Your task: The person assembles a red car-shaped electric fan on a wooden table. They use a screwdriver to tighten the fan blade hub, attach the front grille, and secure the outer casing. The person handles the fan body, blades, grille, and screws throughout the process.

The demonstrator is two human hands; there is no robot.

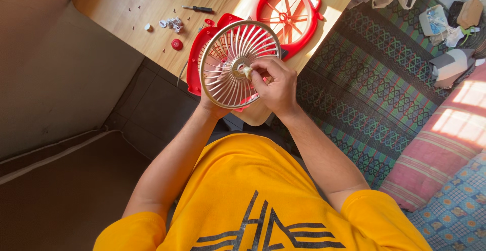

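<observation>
A round white fan grille (223, 76) sits against a red fan body (196, 53), held up above the edge of a wooden table (121, 3). My left hand (212, 108) supports the fan from behind and below; only its wrist and palm edge show. My right hand (273, 86) pinches a small pale knob (247, 71) at the grille's centre hub. A second red fan housing with a round spoked opening (286, 13) lies flat on the table beyond.
On the table lie a small screwdriver (198, 9), a red cap (176, 44), a white crumpled bit (174, 24) and several loose screws. A patterned rug (374, 79) covers the floor to the right, with a striped cushion (440, 149) and a pile of bags (450, 28).
</observation>
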